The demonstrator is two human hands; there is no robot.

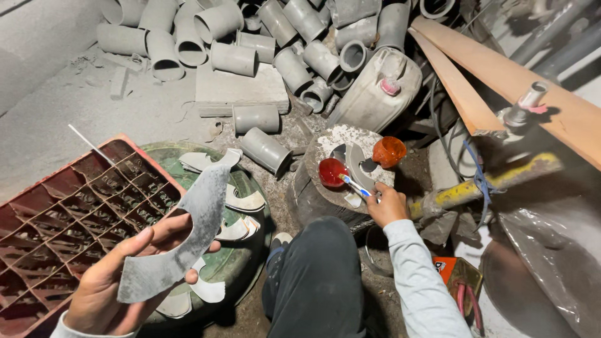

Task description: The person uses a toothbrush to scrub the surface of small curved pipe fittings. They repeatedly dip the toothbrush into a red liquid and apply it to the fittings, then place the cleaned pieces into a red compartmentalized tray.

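Evidently the person is mid-way through coating cut pieces: the left hand point(109, 285), at seven o'clock, pinches a curved grey cut-out point(181, 241) between thumb and fingers and holds it up off the pile. The right hand point(387, 204), just right of centre, is closed round a small blue-and-white brush point(355, 185) whose tip dips into a red-filled pot point(332, 172) on a round paint-flecked stump point(350, 144). An orange lid point(389, 151) lies beside it. The next move probably calls for bringing brush and cut-out together without dripping. More pale cut-outs point(241, 203) rest on a green drum lid point(235, 263). A red compartment crate point(69, 225) sits at nine o'clock. At twelve o'clock, grey pipe sections point(231, 56) heap on a dusty concrete floor point(56, 119), with a plastic jerrycan point(382, 87) and wooden planks point(501, 75) at two; the corner there is too dim to read.
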